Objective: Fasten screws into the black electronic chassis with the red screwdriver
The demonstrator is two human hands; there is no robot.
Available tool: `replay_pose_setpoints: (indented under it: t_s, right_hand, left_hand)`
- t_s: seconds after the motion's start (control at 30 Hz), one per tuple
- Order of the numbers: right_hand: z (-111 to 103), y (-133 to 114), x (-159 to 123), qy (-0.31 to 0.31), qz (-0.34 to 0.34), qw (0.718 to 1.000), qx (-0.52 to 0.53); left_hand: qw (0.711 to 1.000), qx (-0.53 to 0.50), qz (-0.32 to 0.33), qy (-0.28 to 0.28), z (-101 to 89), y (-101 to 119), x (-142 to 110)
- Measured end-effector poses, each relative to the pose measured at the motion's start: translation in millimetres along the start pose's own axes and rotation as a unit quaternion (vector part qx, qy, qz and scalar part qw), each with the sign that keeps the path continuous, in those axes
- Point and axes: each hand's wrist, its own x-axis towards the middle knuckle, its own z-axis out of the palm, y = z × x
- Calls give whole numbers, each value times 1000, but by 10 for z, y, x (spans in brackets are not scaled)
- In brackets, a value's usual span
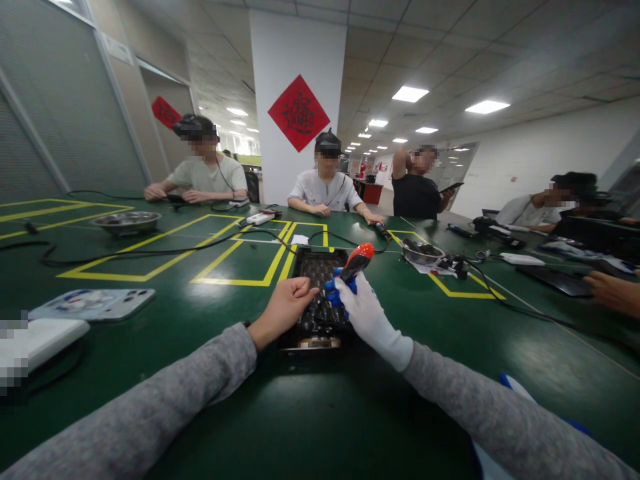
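A black flat device (320, 267), like an opened laptop base with its insides showing, lies on the green table (310, 413) in front of me. My right hand (363, 310), in a white glove, is closed round a screwdriver (353, 267) with a red and blue handle, held tilted over the device. My bare left hand (287, 303) is curled with fingertips pinched together at the device's left edge, close to the screwdriver's tip. What the left fingers pinch is too small to make out.
A phone (93, 303) and a white box (43, 340) lie at my left. Metal bowls (127, 221) (423, 252), black cables (150, 252) and yellow floor-tape lines cross the table. Several people sit along the far side; another person's hand (613, 291) rests at right.
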Motion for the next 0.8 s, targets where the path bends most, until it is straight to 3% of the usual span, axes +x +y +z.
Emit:
replay_pose_setpoints:
  t_s: [0.27, 0.43, 0.8]
  right_hand:
    - [-27, -8, 14, 63, 42, 989, 127]
    - [-29, 29, 28, 104, 32, 979, 172]
    - [-46, -31, -7, 88, 39, 977, 189]
  left_hand:
    - [995, 90, 19, 25, 13, -31, -10]
    - [991, 134, 25, -14, 32, -76, 0]
    - [996, 83, 7, -44, 25, -15, -11]
